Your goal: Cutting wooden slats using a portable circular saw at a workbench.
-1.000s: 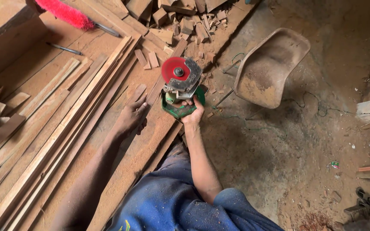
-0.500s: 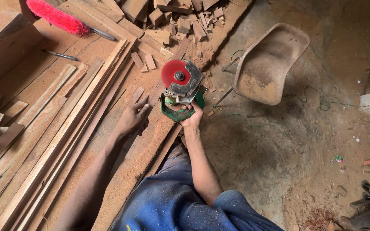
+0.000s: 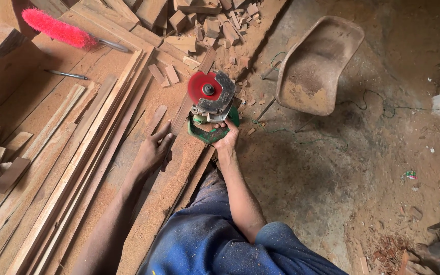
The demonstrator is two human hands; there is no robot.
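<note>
right hand (image 3: pixel 226 138): i see my fingers clamped on the green body of a circular saw (image 3: pixel 211 104), which sits at the right edge of the desk, red blade up and facing me, likely gripped low so the blade stays away from the palm.
left hand (image 3: pixel 154 153): laid flat on a long plank (image 3: pixel 171 175), fingers together and stretched out, holding nothing; it looks placed there to press the plank down and steady it (well to the left of the blade).
saw place: just far of the right hand, near the middle of the view, resting on the plank's far part.
desk (image 3: pixel 36 102): a rough wooden top dusted with sawdust, carrying thin strips (image 3: pixel 82 153) stacked lengthwise on the left, small offcuts (image 3: pixel 220 25) heaped at the far end, a red brush (image 3: pixel 59 29) far left, and a slim metal pen-like tool (image 3: pixel 67 75) near it.
room: dirt floor (image 3: pixel 332 178) on the right, a dusty shell chair (image 3: pixel 314 66) far right of the saw, a thin cord trailing across the ground.
</note>
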